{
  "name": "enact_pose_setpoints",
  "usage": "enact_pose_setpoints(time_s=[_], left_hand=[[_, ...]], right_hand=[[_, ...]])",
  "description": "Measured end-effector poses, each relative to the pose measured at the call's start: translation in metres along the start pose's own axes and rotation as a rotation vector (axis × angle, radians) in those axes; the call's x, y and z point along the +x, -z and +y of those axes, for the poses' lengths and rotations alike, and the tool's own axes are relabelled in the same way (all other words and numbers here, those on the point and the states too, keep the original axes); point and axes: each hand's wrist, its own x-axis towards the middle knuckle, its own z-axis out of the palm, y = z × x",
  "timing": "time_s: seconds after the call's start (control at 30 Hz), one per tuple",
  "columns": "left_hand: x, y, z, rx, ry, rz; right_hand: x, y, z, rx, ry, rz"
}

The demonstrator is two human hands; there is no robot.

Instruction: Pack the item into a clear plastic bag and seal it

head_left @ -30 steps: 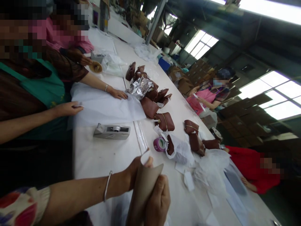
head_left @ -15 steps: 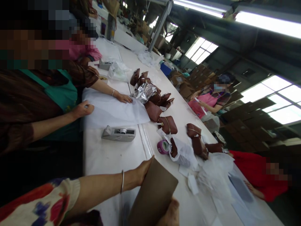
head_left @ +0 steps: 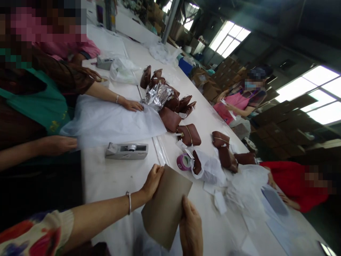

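Observation:
A flat grey-brown board (head_left: 167,206) is held up between my two hands over the white table (head_left: 119,177). My left hand (head_left: 153,181) grips its upper left edge, a bracelet on the wrist. On its right edge, my right hand (head_left: 190,225) has the thumb over the face, with its other fingers partly hidden. Beneath the board lies some clear plastic (head_left: 145,233). A grey tape dispenser (head_left: 127,151) stands beyond my left hand. Past the board are a purple tape roll (head_left: 183,162) and a brown pouch in a white bag (head_left: 209,169).
Several brown pouches (head_left: 170,119) and silver foil (head_left: 157,96) lie farther up the table. At left, a person's hand (head_left: 133,105) rests on a white plastic sheet (head_left: 114,119). Crumpled plastic (head_left: 246,188) and a person in red sleeves (head_left: 287,174) are at right.
The board has moved up and left and now shows more fully, along with both my hands. The left person's nearer hand has taken hold of the plastic sheet's edge. The view has shifted.

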Motion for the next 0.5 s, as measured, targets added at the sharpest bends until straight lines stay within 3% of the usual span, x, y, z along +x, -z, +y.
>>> enact_pose_setpoints(time_s=[0.1, 0.17, 0.27, 0.37, 0.43, 0.5], left_hand=[[0.009, -0.006, 0.005, 0.070, -0.072, -0.033], [0.010, -0.006, 0.012, 0.103, -0.036, -0.147], [0.012, 0.006, 0.027, 0.186, 0.019, -0.304], [0.012, 0.022, 0.041, 0.297, -0.055, -0.389], [0.008, 0.023, 0.046, 0.294, -0.040, -0.527], [0.004, 0.015, 0.048, 0.227, 0.067, -0.677]], right_hand=[[0.015, -0.026, -0.019, 0.072, -0.024, -0.099], [0.026, -0.034, -0.025, 0.094, -0.040, -0.148], [0.044, -0.025, -0.025, 0.077, -0.053, -0.083], [0.057, -0.010, -0.020, -0.004, -0.054, 0.018], [0.061, -0.011, -0.018, -0.057, -0.051, 0.019], [0.060, -0.021, -0.021, -0.052, -0.081, -0.039]])
